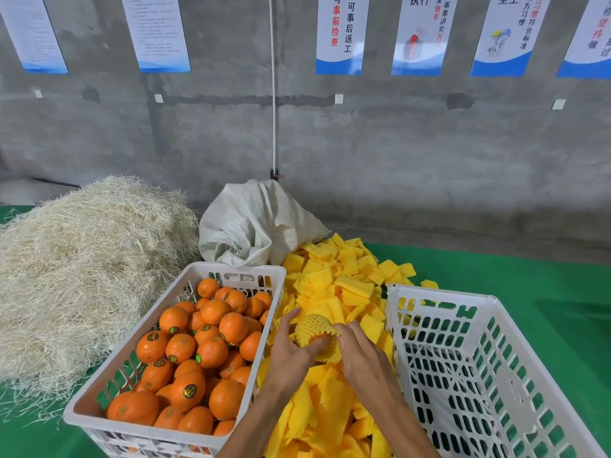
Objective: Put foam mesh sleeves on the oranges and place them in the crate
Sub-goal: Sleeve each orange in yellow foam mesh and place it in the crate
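Between the two crates, both my hands hold one orange [320,342] with a yellow foam mesh sleeve [314,327] stretched over its top. My left hand [292,345] cups the fruit from the left and underneath. My right hand [355,348] pinches the sleeve's lower edge on the right side. A white crate [231,269] on the left is full of bare oranges [201,348]. The white crate [439,292] on the right shows no fruit inside. A heap of loose yellow sleeves [334,285] lies beneath and beyond my hands.
A big pile of pale straw [82,259] fills the left side of the green table [512,276]. A white woven sack [254,223] leans against the grey concrete wall behind the sleeves. Posters hang along the wall.
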{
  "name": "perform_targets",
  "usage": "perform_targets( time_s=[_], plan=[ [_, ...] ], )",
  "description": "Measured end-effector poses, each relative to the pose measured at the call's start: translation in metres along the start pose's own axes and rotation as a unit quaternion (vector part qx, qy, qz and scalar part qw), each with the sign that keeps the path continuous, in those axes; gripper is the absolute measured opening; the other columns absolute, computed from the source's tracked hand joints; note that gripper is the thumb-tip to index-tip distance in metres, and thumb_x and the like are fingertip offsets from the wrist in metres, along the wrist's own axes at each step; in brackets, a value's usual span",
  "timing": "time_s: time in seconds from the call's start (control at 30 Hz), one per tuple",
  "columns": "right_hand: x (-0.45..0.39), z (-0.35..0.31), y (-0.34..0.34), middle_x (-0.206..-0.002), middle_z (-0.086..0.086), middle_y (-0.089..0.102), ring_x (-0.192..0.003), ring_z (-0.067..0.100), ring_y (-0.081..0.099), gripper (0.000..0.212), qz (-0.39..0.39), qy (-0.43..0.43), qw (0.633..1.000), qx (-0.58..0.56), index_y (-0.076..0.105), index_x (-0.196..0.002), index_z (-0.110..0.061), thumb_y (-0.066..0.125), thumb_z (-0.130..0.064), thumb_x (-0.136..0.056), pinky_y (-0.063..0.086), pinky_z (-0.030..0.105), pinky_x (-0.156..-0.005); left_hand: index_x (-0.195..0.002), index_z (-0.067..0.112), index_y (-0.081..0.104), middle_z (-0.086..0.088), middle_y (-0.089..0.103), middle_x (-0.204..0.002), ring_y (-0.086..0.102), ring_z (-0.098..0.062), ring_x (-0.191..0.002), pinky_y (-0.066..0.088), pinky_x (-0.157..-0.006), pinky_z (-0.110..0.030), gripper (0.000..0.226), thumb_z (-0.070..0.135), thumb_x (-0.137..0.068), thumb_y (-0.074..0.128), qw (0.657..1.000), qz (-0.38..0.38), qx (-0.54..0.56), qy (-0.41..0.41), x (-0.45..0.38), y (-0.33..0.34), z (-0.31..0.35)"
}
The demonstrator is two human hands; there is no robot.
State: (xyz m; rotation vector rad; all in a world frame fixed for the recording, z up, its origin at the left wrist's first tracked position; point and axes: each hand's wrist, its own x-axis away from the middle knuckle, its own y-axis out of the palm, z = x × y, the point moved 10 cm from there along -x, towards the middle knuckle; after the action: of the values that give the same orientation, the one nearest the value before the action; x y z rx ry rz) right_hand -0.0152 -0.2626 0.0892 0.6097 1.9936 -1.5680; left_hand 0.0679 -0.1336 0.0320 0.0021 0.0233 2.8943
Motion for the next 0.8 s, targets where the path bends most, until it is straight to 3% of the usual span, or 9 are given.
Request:
perform_targets(
  time_s=[0.1,0.23,0.3,0.37,0.43,0.53,0.6,0.7,0.8],
  plan=[
    [0.003,0.013,0.007,-0.116,-0.007,0.062,-0.084,0.005,0.065,0.026,-0.018,0.075,0.992,-0.102,0.066,-0.125,-0.019,0.057,-0.024,-0.101,0.052,0.019,-0.06,-0.147,0.035,0.041,0.008,0.045,-0.146,0.046,-0.014,-0.135,0.053,-0.103,-0.037,0.087,0.034,-0.077,0.092,0.992,0.034,-0.114,0.053,0.002,-0.002,0.009],
    [0.014,0.039,0.028,-0.139,-0.025,0.052,-0.117,-0.012,0.053,0.051,-0.083,0.256,0.896,-0.352,0.049,-0.138,-0.051,0.032,-0.071,-0.094,0.05,0.022,-0.096,-0.159,0.021,0.022,0.01,0.027,-0.157,0.025,-0.002,-0.143,0.03,-0.113,-0.019,0.102,0.022,-0.081,0.088,0.968,-0.02,-0.218,0.123,0.002,0.024,0.025],
    [0.014,0.045,0.033,-0.144,-0.024,0.045,-0.127,-0.006,0.047,0.07,-0.097,0.289,0.882,-0.36,0.035,-0.148,-0.052,0.042,-0.085,-0.086,0.049,0.031,-0.104,-0.163,0.023,0.012,0.01,0.009,-0.167,0.009,-0.006,-0.155,0.025,-0.121,-0.021,0.101,0.014,-0.088,0.08,0.96,-0.107,-0.224,0.133,0.007,0.054,0.026],
    [0.014,0.058,0.028,-0.146,-0.017,0.044,-0.132,0.008,0.047,0.077,-0.072,0.319,0.882,-0.34,0.031,-0.151,-0.045,0.054,-0.078,-0.085,0.049,0.034,-0.102,-0.164,0.033,0.009,0.017,-0.008,-0.17,-0.007,-0.003,-0.157,0.026,-0.119,-0.015,0.1,0.005,-0.091,0.072,0.95,-0.199,-0.2,0.135,0.01,0.077,0.024],
    [0.018,0.08,0.008,-0.148,-0.007,0.044,-0.131,0.016,0.05,0.072,-0.023,0.324,0.913,-0.246,0.036,-0.151,-0.035,0.061,-0.064,-0.089,0.05,0.033,-0.095,-0.162,0.041,0.014,0.019,-0.005,-0.17,-0.002,-0.004,-0.157,0.029,-0.12,-0.023,0.099,0.005,-0.091,0.072,0.946,-0.238,-0.186,0.114,0.006,0.08,0.02],
    [0.03,0.116,-0.024,-0.147,0.012,0.044,-0.119,0.036,0.057,0.066,0.017,0.324,0.946,-0.016,0.045,-0.149,-0.019,0.07,-0.041,-0.092,0.057,0.044,-0.078,-0.158,0.029,0.034,0.002,0.027,-0.168,0.025,-0.02,-0.155,0.034,-0.121,-0.043,0.072,0.022,-0.097,0.071,0.937,-0.107,-0.316,0.105,-0.025,0.034,0.017],
    [0.038,0.13,-0.034,-0.145,0.021,0.044,-0.111,0.044,0.054,0.065,0.019,0.318,0.945,0.079,0.05,-0.146,-0.011,0.078,-0.021,-0.088,0.055,0.049,-0.076,-0.156,0.021,0.039,-0.007,0.038,-0.162,0.033,-0.03,-0.149,0.036,-0.116,-0.052,0.062,0.031,-0.1,0.065,0.898,0.007,-0.437,0.059,-0.043,-0.013,0.008],
    [0.052,0.149,-0.029,-0.155,0.023,0.033,-0.118,0.045,0.045,0.063,-0.027,0.363,0.924,0.118,0.045,-0.149,-0.012,0.069,-0.008,-0.091,0.051,0.052,-0.085,-0.154,0.023,0.039,-0.011,0.034,-0.159,0.025,-0.037,-0.148,0.036,-0.11,-0.064,0.055,0.032,-0.104,0.057,0.87,0.068,-0.487,-0.032,-0.056,-0.064,-0.014],
    [0.046,0.14,-0.016,-0.152,0.022,0.043,-0.12,0.043,0.051,0.057,-0.033,0.323,0.939,0.109,0.053,-0.144,-0.008,0.073,-0.013,-0.09,0.055,0.051,-0.087,-0.148,0.025,0.047,-0.008,0.035,-0.157,0.025,-0.035,-0.145,0.039,-0.107,-0.063,0.047,0.03,-0.102,0.058,0.833,0.097,-0.544,-0.016,-0.064,-0.088,-0.014]
  ],
)
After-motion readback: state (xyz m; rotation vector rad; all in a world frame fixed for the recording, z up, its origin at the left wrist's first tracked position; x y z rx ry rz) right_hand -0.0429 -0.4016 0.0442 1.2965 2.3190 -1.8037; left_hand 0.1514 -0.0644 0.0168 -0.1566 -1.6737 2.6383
